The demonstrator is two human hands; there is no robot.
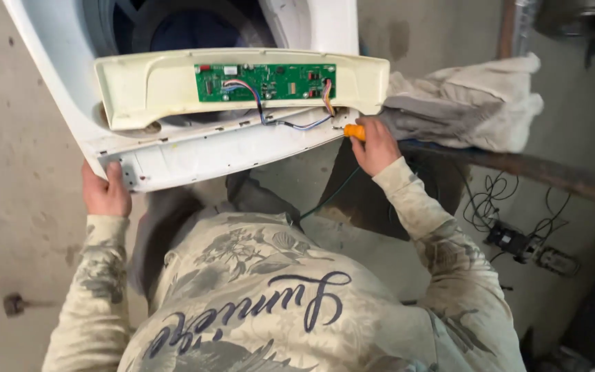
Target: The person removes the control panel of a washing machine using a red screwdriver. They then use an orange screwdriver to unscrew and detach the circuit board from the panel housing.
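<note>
A white washing machine top (194, 155) lies tilted in front of me. Its cream control panel (153, 86) is flipped open, showing a green circuit board (264, 82) with coloured wires (290, 125) running down into the body. My left hand (106, 193) grips the machine's near left corner. My right hand (374, 146) holds an orange-handled screwdriver (355, 131) against the panel's right end, its tip hidden.
A crumpled grey-white cloth (470, 103) lies on a rusty bar (518, 169) at the right. Black cables and a power adapter (518, 241) sit on the concrete floor (15, 172). The drum opening (187, 24) shows at the top.
</note>
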